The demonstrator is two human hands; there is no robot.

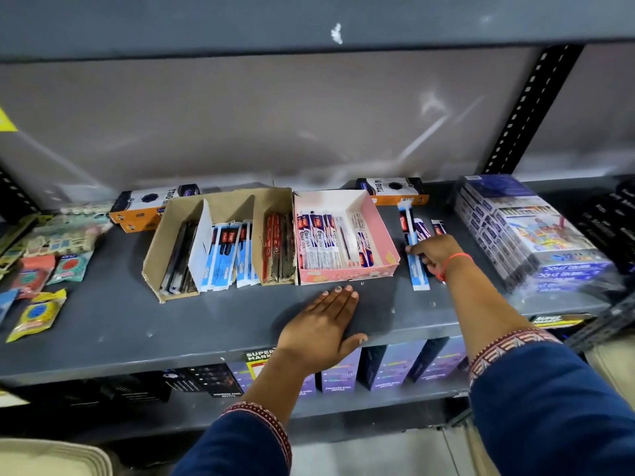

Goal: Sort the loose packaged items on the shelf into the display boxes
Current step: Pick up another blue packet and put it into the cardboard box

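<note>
Right hand (433, 253) is down on the loose pen packets (417, 255) lying flat on the shelf (103, 324), just beside the right wall of the pink display box (390, 255). The fingers curl over the blue-and-white one, tips touching it; whether it is truly pinched yet, I cannot tell. Left hand (324, 317) lies flat and spread, palm down, near the shelf's front edge, just in front of the pink box, holding nothing.

These packets look light and thin, a slim pen sealed on card under glossy film. So: probably slick against the painted metal and a bit bendy along their length. My read is that the best hold is across the narrow width near the middle, thumb under one long edge, so the packet doesn't flop or skate away.

Now the boxes. The pink one holds a row of white-and-purple packets along its left and middle, with bare floor at its back right. The brown cardboard box (151, 266), touching it on the left, is split by dividers: dark packets at the left end, blue-and-white ones in the middle, red ones at the right. By colour, the blue packet seems to belong in that middle section.
</note>
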